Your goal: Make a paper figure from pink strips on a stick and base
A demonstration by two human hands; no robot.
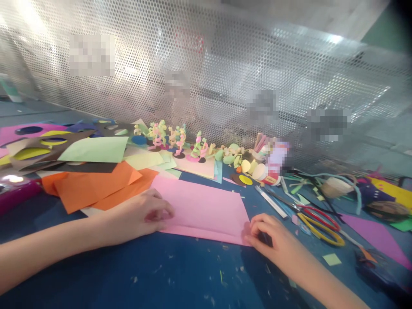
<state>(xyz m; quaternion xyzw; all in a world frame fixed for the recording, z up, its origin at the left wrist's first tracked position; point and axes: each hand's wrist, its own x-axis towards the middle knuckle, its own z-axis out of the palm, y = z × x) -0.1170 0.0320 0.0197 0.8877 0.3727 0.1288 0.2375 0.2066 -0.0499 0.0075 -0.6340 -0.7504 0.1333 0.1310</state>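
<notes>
- Pink sheet [202, 206], head view: one piece, lying on the blue bench [174, 279] between the two hands; narrow band, apparently a fold, along its near edge.
- Left hand [141, 214]: at the near left part of the sheet, fingers curled, fingertips touching; cannot tell whether the grip is pinched together or only pressing.
- Right hand [273, 234]: at the near right corner of the sheet, grip apparently closed on it, thumb and fingertips meeting at the edge.
- Handling, as judged: very light, thin, flexible; somewhat stiffer along the fold; easily creased or torn, liable to slide on the smooth bench. Best held lightly at both ends of the near edge, fingertips flat.
- Orange paper [96, 189]: beside the sheet, left; light green sheet [95, 150] beyond.
- Small paper figures [197, 148]: row behind, pink and green.
- Scissors [300, 209]: red and yellow handles, right, beyond the right hand.
- Purple paper [376, 236]: far right.
- Metal mesh [219, 81]: upright at the back.
</notes>
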